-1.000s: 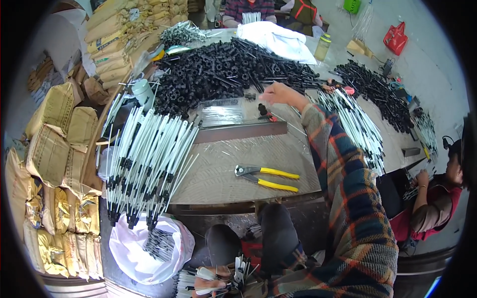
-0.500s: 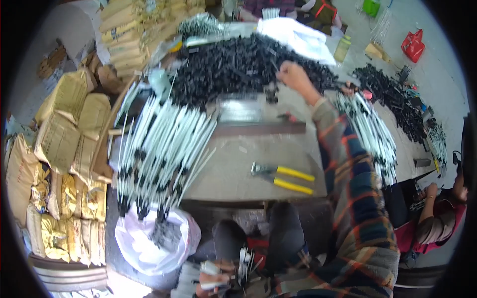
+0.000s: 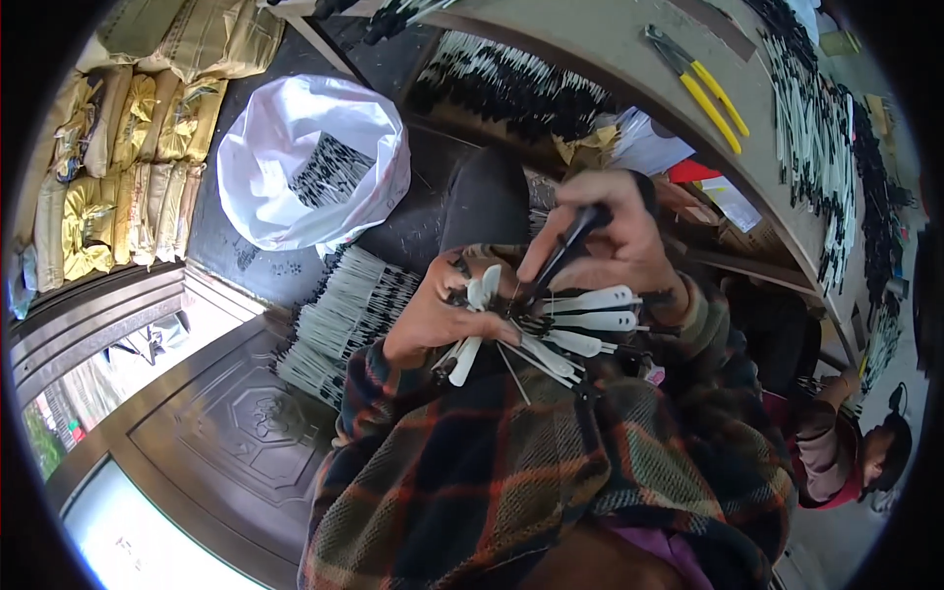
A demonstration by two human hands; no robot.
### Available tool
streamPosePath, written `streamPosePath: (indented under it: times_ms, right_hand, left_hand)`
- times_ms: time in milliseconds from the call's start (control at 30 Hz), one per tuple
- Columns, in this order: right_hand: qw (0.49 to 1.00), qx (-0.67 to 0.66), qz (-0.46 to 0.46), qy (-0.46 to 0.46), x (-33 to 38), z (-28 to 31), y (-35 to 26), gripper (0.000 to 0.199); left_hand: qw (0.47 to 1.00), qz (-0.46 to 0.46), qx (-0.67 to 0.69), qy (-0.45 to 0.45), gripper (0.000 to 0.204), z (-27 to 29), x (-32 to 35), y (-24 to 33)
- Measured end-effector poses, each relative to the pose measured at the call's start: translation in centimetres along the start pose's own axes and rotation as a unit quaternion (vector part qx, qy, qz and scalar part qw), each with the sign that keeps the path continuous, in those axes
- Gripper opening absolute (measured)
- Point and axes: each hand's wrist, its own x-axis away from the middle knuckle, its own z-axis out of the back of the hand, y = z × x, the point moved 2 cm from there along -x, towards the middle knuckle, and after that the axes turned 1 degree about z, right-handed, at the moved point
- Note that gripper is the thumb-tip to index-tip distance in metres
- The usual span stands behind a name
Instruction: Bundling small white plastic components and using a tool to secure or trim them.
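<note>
My left hand is closed around a fanned bundle of white flat strips with thin stems, held in front of my plaid jacket. Some strips have small dark holes near their rounded ends. Just above the bundle, my right hand pinches a long black piece whose lower end points down into the strips. Whether it touches them is hidden by my fingers. Beside my left forearm lies a stack of thin white rods with black tips.
A white plastic bag holding black-and-white pieces stands at the left. Yellow-handled pliers lie on the workbench. Paper-wrapped packages line the far left. At the right edge, a person sits near heaped black parts.
The view has swung down toward my lap. My right hand has come back from the black pile on the bench to the bundle in my left hand, with a black piece in it.
</note>
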Motion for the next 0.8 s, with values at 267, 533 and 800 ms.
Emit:
streamPosePath:
  times_ms: [267, 533, 800]
  right_hand:
    - [0.995, 0.089, -0.006, -0.048, 4.0, 0.4, 0.6, 0.076]
    - [0.977, 0.160, 0.022, 0.136, 9.2, -1.9, 3.2, 0.056]
    - [0.981, 0.039, -0.114, 0.149, 6.7, -2.2, 0.1, 0.034]
  left_hand:
    - [0.992, -0.037, -0.116, -0.005, 0.035, -2.4, 1.3, 0.5]
    - [0.965, -0.113, -0.235, 0.006, 0.028, -3.5, 1.0, 0.5]
    - [0.978, -0.091, -0.162, 0.098, 0.029, -3.6, 1.9, -1.4]
